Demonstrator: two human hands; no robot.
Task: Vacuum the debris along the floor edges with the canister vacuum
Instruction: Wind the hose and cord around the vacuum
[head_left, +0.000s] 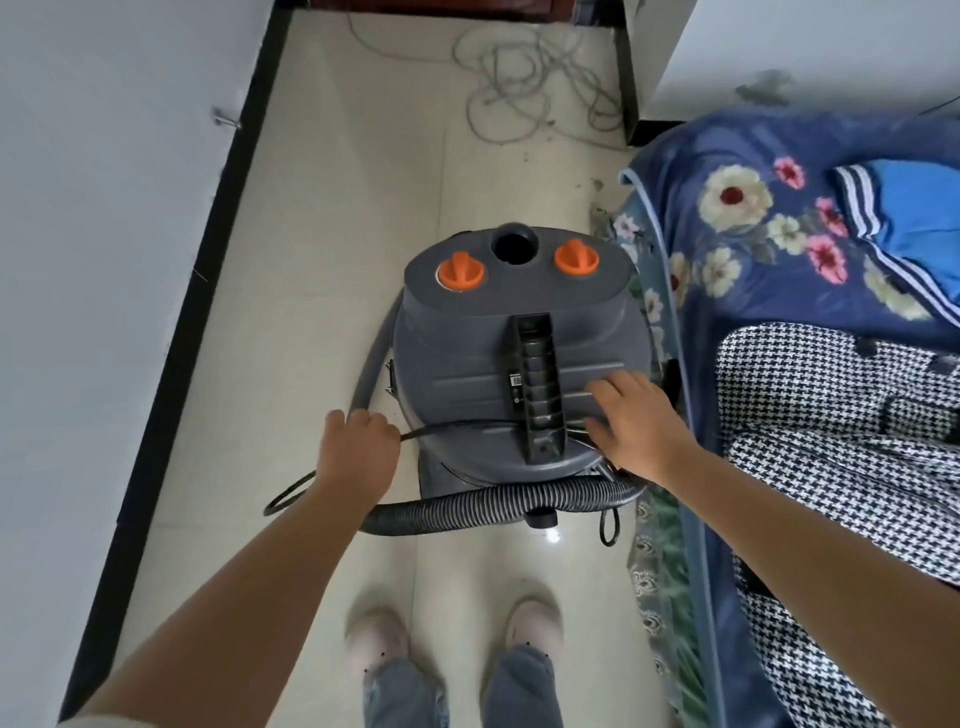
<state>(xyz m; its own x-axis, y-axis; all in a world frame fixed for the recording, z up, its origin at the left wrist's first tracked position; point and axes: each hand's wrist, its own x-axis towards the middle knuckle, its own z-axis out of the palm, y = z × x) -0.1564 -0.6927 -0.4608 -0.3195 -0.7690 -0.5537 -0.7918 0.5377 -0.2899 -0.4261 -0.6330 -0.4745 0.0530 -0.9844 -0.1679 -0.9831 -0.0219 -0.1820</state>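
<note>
A grey canister vacuum (498, 343) with two orange knobs stands on the tiled floor in front of me. Its ribbed black hose (498, 501) curls round the near side, and a smooth grey tube (371, 374) runs down its left side. My left hand (358, 441) grips the grey tube and a thin black power cord (467, 427) stretched across the vacuum's top. My right hand (631, 421) rests on the lid to the right of the black carry handle (535, 384), fingers spread over the cord. Specks of debris (597, 208) lie along the floor by the bed.
A white wall with a black skirting board (208, 249) runs along the left. A bed with a blue floral cover (753, 249) and a houndstooth cloth (831, 441) fills the right. A tangle of pale cable (530, 83) lies on the floor ahead. My feet (452, 634) stand below.
</note>
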